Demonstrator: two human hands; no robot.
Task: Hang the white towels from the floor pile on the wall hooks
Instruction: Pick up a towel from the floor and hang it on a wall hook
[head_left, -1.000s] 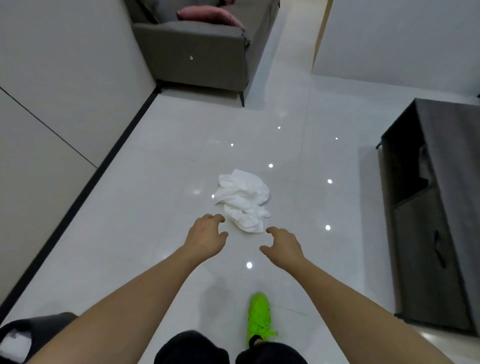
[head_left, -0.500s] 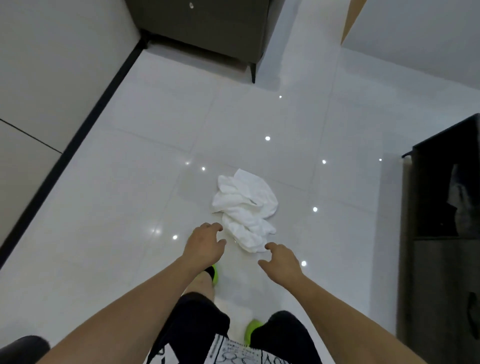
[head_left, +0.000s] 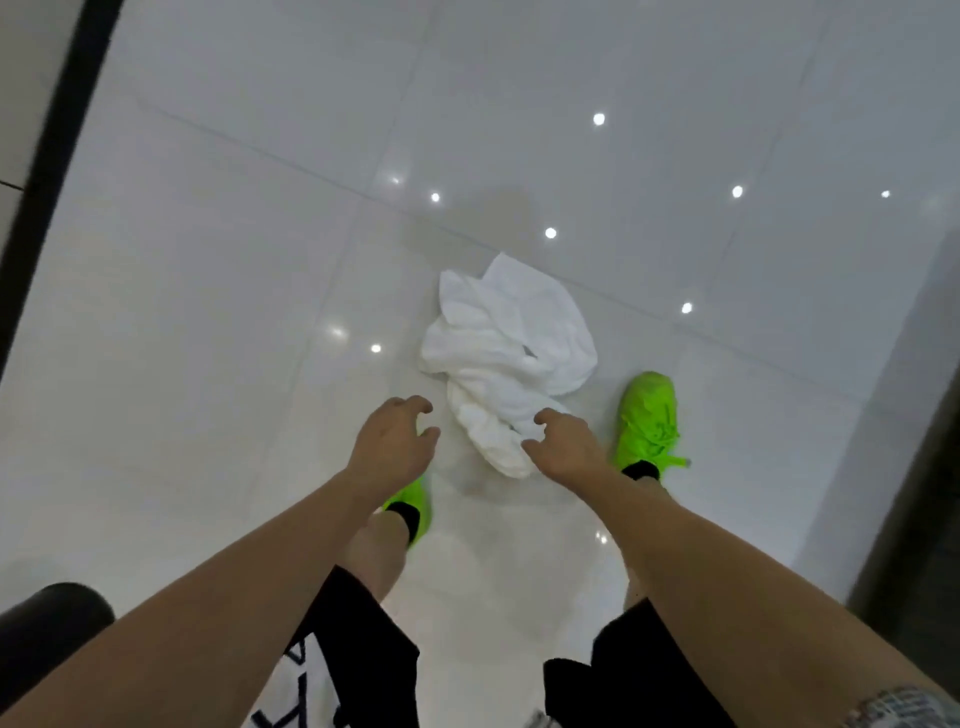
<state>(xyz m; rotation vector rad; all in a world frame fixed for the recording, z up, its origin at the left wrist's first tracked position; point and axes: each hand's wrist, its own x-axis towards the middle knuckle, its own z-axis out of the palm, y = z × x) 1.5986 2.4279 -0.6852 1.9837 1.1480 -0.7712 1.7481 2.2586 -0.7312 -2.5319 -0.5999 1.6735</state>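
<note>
A person leans over a crumpled pile of white towels (head_left: 506, 358) on a glossy white tiled floor (head_left: 208, 291), both bare arms stretched down toward it. The left hand (head_left: 395, 441) hovers just beside the near left edge of the pile, fingers curled and spread, holding nothing; the right hand (head_left: 563, 447) reaches the pile's near tip, its fingers bent and parted over the lowest fold, though whether they touch the cloth cannot be told from this angle. Neither hand has closed on anything. The pile lies between the person's feet and slightly ahead of them, a bright green shoe (head_left: 649, 415) just to its right and another green shoe (head_left: 413, 506) partly hidden under the left wrist. The cloth looks soft, light and limp, bunched into loose folds with no stiffness, so it will likely sag and trail when lifted, and several towels may be tangled and come up together. A sound hold would be a pinch on the topmost free fold or corner, such as the flap standing at the far edge, to peel one towel away. The polished tiles probably offer little friction, so the heap may slide instead of separating. No wall hooks are in view.
</note>
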